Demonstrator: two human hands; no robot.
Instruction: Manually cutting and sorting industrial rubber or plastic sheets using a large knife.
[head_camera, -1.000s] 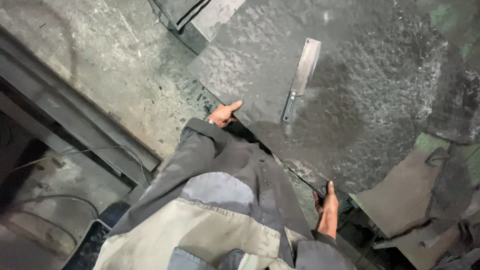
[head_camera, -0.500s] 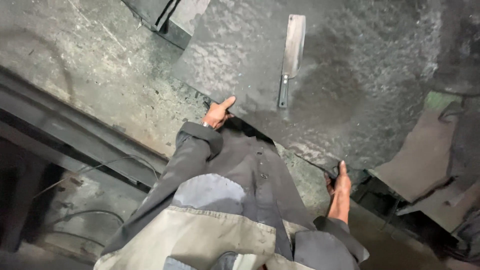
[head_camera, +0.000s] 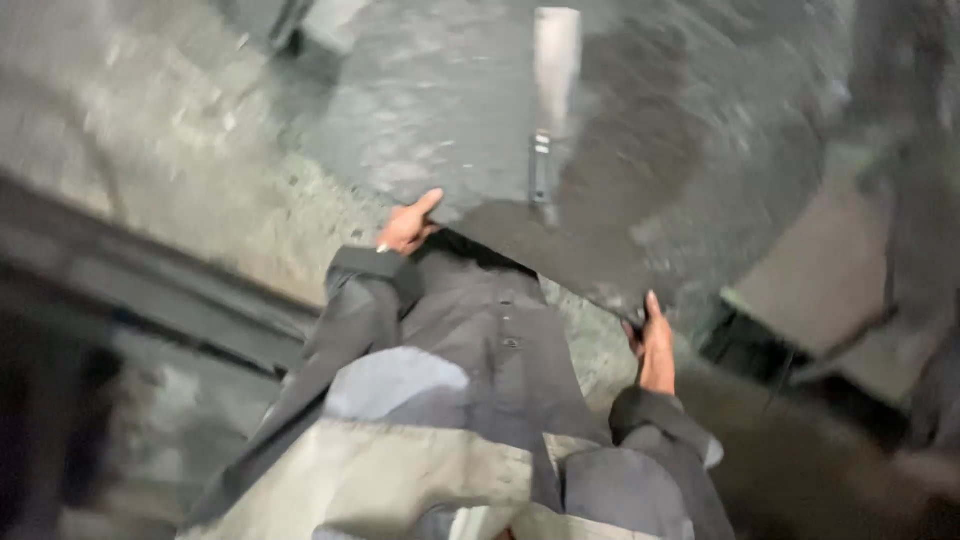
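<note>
Currently, a large dark rubber sheet (head_camera: 640, 150) is being gripped at its near edge by the left hand (head_camera: 408, 226) and right hand (head_camera: 655, 345), both closed on it. Beyond the fingers, a long cleaver (head_camera: 550, 95) is being carried on the sheet; tilting could probably slide it off. Scrap pieces (head_camera: 810, 280) are lying right of the right hand.

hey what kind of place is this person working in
Probably a workshop or factory floor. Both hands, left hand and right hand, grip the edge of a big dark sheet with a broad-bladed knife lying on it, over a stained concrete floor.
</note>
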